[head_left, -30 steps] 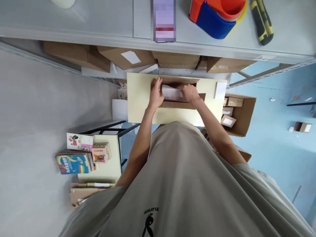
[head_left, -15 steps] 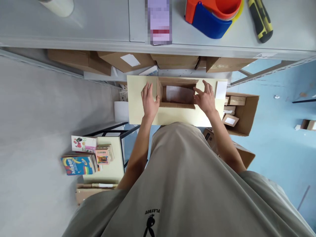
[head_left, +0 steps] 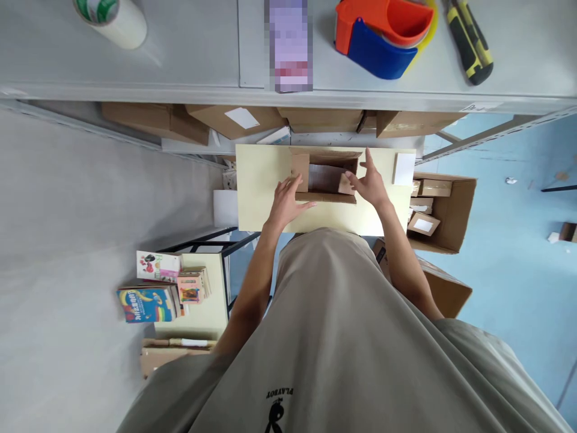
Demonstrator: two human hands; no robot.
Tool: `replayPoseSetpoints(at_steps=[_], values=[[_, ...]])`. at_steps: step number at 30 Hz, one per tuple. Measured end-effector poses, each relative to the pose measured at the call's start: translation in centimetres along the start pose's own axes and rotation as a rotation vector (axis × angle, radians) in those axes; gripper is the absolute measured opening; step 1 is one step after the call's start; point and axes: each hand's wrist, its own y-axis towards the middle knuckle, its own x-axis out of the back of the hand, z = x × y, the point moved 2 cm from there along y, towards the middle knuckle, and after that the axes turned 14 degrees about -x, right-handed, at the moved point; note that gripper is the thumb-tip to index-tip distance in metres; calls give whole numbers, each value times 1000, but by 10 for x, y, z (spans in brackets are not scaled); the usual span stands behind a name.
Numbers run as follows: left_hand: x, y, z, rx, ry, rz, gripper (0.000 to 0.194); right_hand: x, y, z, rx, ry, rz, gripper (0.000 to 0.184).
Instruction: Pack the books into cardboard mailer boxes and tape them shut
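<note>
An open cardboard box (head_left: 324, 197) lies on the pale yellow tabletop (head_left: 259, 207), with a whitish sheet (head_left: 323, 178) visible inside. Its left end flap (head_left: 301, 171) is folded inward, and the fingers of my left hand (head_left: 286, 201) touch that flap near its edge. The left thumb stretches out along the near side of the box. On the other end, my right hand (head_left: 370, 185) has its fingertips on the right flap (head_left: 346, 184), which tilts inward. The right index finger points away from me. Both hands have spread fingers and grasp nothing.
Above the table, a grey shelf (head_left: 189, 66) carries a tape dispenser (head_left: 383, 42), a utility knife (head_left: 469, 45) and a tape roll (head_left: 121, 27). Right of the table stands a carton (head_left: 455, 210) of small boxes. Books (head_left: 148, 302) lie on a side table at left.
Both end flaps of the box have been folded inward. My left hand moved right and nearer me; my right hand shifted slightly left. The whole view has dropped a little.
</note>
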Motion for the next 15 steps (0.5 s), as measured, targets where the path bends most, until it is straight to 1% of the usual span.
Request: replayPoseSetpoints(at_steps=[2,4,6,8,10,11,13,15], values=[[0,3,3,-4,-20,-1,95,-2,3,3,1,39,18,89],[0,7,7,12,-27,-5,90,0,5,5,-20,29,-26,74],[0,11,12,55,-20,-37,90,3,7,4,-37,-18,-62,58],[1,17,19,104,7,-111,93,4,6,0,-49,-82,-51,52],[0,24,26,126,35,-179,90,4,3,-5,-60,-125,-27,54],[-1,27,30,126,39,-195,83,4,1,-8,-61,-128,-21,55],[-5,33,36,117,24,-194,60,1,-3,-12,-52,-91,-14,54],[-9,36,40,121,0,-190,40,-5,-8,-16,-62,-30,-9,47]])
